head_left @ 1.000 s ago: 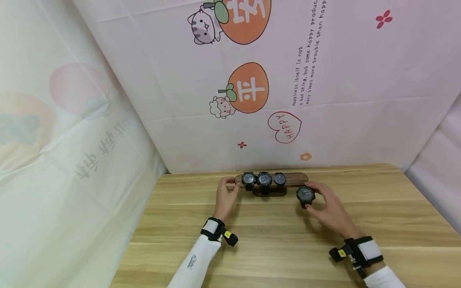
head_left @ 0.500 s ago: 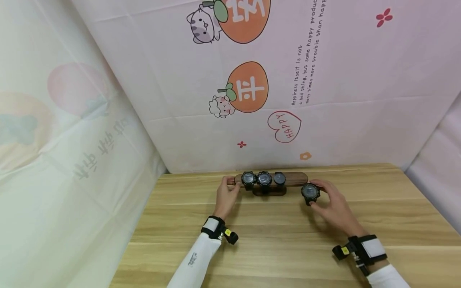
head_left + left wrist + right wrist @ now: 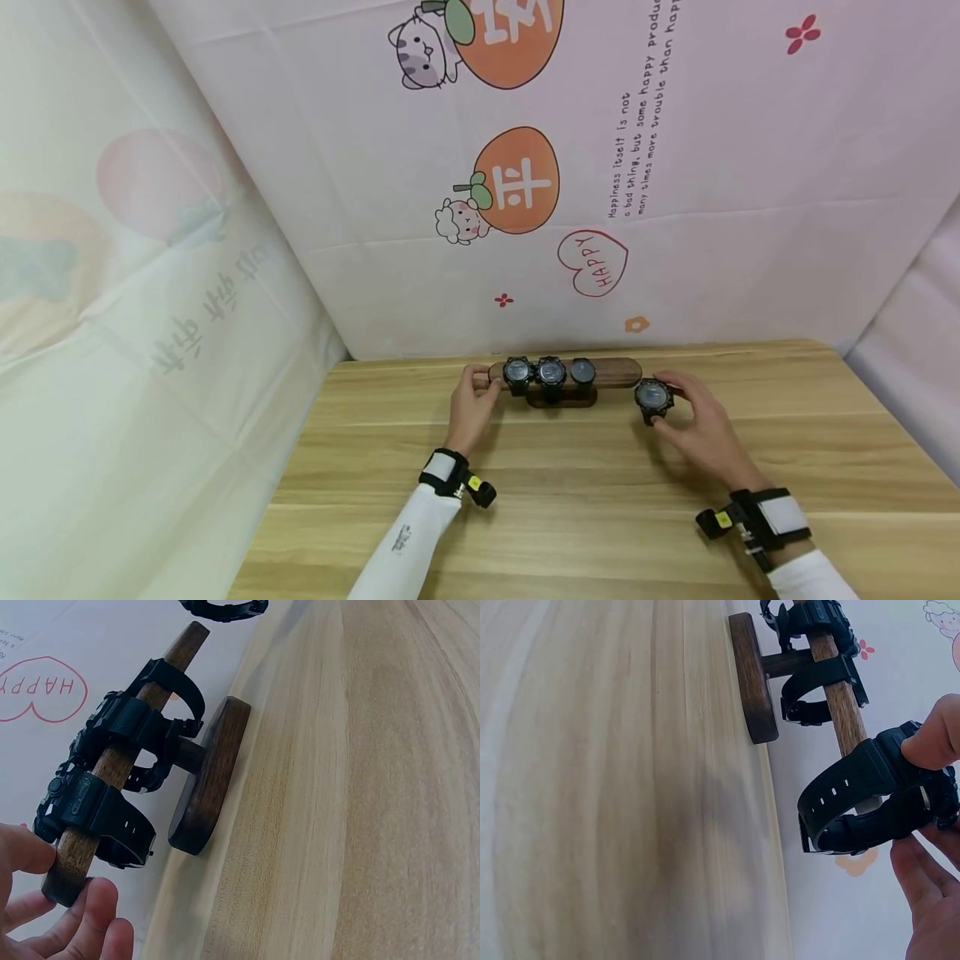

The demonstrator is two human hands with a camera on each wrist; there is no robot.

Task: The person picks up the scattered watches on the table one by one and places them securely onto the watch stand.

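A dark wooden watch stand [image 3: 619, 372] has a long rounded bar over a short base [image 3: 579, 402]. Three black watches hang on it: one at the left [image 3: 517, 372], one in the middle [image 3: 551, 372], and a smaller one [image 3: 582, 372] beside them. My left hand [image 3: 470, 414] grips the bar's left end between thumb and fingers. Just off the bar's right end, my right hand [image 3: 707, 435] pinches a fourth black watch [image 3: 654, 397], face up to the head camera. In the right wrist view, its buckled strap loop [image 3: 847, 778] overlaps the bar's tip.
The wood-grain table [image 3: 555, 500] stretches in front of the stand. Close behind it rises a white printed cloth [image 3: 420, 283], with more cloth at the left [image 3: 150, 433] and right. Each wrist carries a strapped-on camera, such as the right one [image 3: 712, 523].
My right hand has shifted a little to the right with the watch, from in front of the bar's right end to beyond it. My left hand stays on the bar.
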